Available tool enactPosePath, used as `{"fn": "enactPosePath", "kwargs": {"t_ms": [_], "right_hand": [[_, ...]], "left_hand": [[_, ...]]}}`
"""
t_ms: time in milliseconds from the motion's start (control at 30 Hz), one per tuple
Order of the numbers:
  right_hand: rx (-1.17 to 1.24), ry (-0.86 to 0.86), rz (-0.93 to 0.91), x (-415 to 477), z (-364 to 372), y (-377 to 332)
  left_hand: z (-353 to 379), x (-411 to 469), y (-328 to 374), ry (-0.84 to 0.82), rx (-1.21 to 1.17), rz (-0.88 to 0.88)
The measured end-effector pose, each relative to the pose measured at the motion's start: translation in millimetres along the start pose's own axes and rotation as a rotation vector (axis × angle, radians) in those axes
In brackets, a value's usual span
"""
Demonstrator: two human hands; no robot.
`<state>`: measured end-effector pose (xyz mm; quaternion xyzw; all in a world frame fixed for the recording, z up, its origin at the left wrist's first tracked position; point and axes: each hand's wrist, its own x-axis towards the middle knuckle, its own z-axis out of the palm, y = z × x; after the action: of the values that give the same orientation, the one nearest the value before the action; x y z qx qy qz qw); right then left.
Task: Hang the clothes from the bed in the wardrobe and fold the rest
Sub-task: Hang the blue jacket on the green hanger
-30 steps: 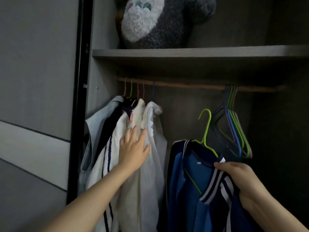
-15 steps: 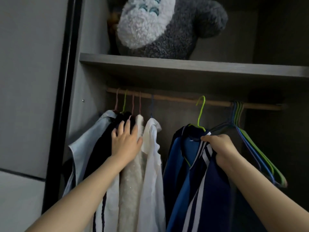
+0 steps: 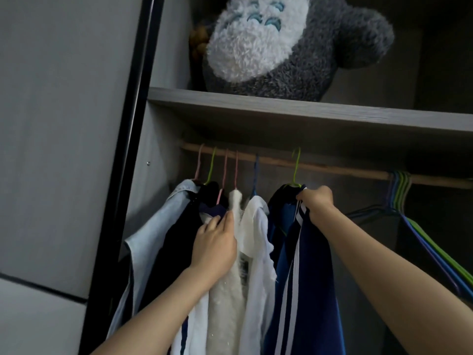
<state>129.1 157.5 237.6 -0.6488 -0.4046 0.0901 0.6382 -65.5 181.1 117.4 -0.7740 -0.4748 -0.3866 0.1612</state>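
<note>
A blue jacket with white stripes hangs on a green hanger whose hook is over the wooden rail. My right hand grips the jacket's collar at the top, just under the hook. My left hand rests with relaxed fingers against the hung clothes on the left: a white fluffy top, a white shirt, a dark garment and a pale denim one.
Several empty blue and green hangers hang at the rail's right end. A grey and white plush toy sits on the shelf above. The black-framed sliding door stands at the left.
My right hand lifted the blue jacket and brought its green hook up onto the rail. My left hand slid a little left on the hung clothes. The camera tilted upward.
</note>
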Motion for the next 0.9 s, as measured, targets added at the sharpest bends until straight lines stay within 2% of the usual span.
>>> {"fn": "enactPosePath", "kwargs": {"t_ms": [100,367,433,567,633,733,800,900], "right_hand": [[-0.114,-0.006,-0.04,14,14,5],[-0.306,-0.282,-0.086,5,39,28],[-0.321,-0.292,-0.129,3,33,24],[-0.428,-0.215,-0.218,3,0,32],[-0.683,-0.113,-0.28,4,-27,43],[-1.079,0.16,-0.37,6,-70,63],[-1.213,0.252,-0.383,5,-101,77],[-1.389,0.305,-0.345,0,-142,93]], "left_hand": [[2,0,1,-0.001,0.004,0.005],[3,-6,-1,0.001,0.017,0.031],[2,-7,-3,0.012,0.031,0.025],[3,-9,2,0.022,0.057,0.01],[4,-10,4,0.022,0.047,0.002],[3,-10,2,0.039,0.06,-0.025],[3,-9,2,0.04,0.043,-0.036],[3,-10,5,0.052,-0.004,-0.047]]}}
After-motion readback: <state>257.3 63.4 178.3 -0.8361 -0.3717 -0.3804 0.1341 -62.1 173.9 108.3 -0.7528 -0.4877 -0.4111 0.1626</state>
